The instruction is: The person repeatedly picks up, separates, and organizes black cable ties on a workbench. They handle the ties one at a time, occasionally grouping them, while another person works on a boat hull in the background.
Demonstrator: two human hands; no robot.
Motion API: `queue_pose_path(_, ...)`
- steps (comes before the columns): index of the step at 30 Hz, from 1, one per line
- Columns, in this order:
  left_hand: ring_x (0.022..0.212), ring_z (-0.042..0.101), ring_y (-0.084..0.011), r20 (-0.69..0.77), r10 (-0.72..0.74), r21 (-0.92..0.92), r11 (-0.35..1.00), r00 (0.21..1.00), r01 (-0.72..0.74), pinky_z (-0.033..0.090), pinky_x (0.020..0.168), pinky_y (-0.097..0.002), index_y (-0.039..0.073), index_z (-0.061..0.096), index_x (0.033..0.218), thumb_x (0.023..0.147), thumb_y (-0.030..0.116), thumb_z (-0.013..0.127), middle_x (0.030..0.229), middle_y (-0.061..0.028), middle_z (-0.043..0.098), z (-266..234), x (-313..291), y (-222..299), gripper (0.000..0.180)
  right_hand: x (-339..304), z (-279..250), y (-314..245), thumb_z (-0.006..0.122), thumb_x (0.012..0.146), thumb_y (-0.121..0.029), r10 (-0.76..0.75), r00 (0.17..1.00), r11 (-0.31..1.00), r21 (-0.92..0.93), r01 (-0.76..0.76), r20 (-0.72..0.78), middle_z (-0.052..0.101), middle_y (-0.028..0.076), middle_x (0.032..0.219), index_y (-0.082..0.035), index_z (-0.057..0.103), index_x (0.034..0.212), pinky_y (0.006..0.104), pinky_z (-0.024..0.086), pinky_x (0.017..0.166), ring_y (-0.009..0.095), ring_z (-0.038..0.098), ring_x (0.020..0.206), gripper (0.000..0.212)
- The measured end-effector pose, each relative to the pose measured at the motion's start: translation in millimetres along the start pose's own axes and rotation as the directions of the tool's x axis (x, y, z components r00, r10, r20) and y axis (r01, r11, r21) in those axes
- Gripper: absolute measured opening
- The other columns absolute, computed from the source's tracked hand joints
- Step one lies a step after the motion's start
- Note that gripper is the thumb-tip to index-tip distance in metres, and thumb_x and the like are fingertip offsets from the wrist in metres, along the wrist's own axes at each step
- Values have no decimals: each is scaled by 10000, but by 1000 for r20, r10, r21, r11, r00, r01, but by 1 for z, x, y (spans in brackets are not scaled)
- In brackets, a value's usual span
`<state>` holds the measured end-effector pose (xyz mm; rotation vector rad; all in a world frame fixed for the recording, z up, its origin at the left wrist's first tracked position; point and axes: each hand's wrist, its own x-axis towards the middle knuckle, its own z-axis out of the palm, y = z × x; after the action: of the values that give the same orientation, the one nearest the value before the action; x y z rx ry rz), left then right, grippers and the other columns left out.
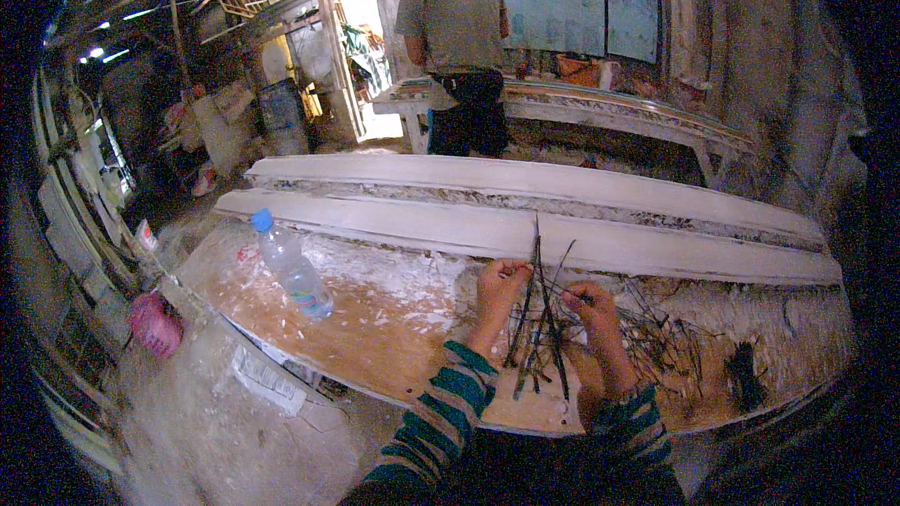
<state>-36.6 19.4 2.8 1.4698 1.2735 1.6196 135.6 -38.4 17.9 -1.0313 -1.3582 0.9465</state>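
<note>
Left hand (501,283) and right hand (594,309) pinch dark strands (548,317) (both grips narrow), apparently sorting. Next likely calls for gentle separating.

The left hand (500,292) and the right hand (596,311) pinch thin dark twigs (553,333) above a wooden table (375,342). More twigs lie beside the right hand. To the left is a clear bottle (292,272) with blue cap. Two long pale boards (450,230) lie beyond the hands. Farther, a person (459,23) stands at a bench (600,116).
</note>
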Motion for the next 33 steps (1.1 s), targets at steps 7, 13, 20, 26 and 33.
queue_pose_path(7,562,458,-109,-3,-142,-67,988,990,142,381,541,-253,25,590,724,659,248,704,635,-20,538,-3,-4,13,258,-8,5,-8,596,775,-279,144,985,952,259,-163,93,576,18,879,-69,592,819,255,380,733,126,510,851,215)
queue_pose_path(13,564,458,-108,1,-92,-87,992,996,91,370,533,-246,20,591,661,655,242,706,615,-21,537,-2,-4,15,250,-7,6,-16,581,781,-228,59,973,934,332,-133,222,558,36,958,-61,612,839,271,384,754,140,511,874,179)
queue_pose_path(20,562,475,-94,40,-75,-197,977,996,81,379,538,-231,15,609,687,681,176,685,607,-11,557,0,-3,9,178,-10,9,-20,613,738,-109,-16,965,974,224,-45,261,558,55,947,-48,617,824,269,393,763,138,507,887,105)
queue_pose_path(26,599,506,-87,263,-13,-187,980,965,64,403,569,-231,19,628,740,700,175,668,644,-14,587,3,-4,2,166,-7,2,-9,641,704,-65,109,986,965,225,-136,129,586,41,826,-53,591,769,252,431,656,124,542,738,83)
queue_pose_path(33,650,540,-132,531,-42,36,999,846,27,426,613,-270,33,628,762,705,232,664,696,-50,602,7,-13,20,210,2,-4,5,638,700,-73,-53,992,977,-213,27,-118,580,37,724,-36,574,749,250,434,617,109,534,657,88)
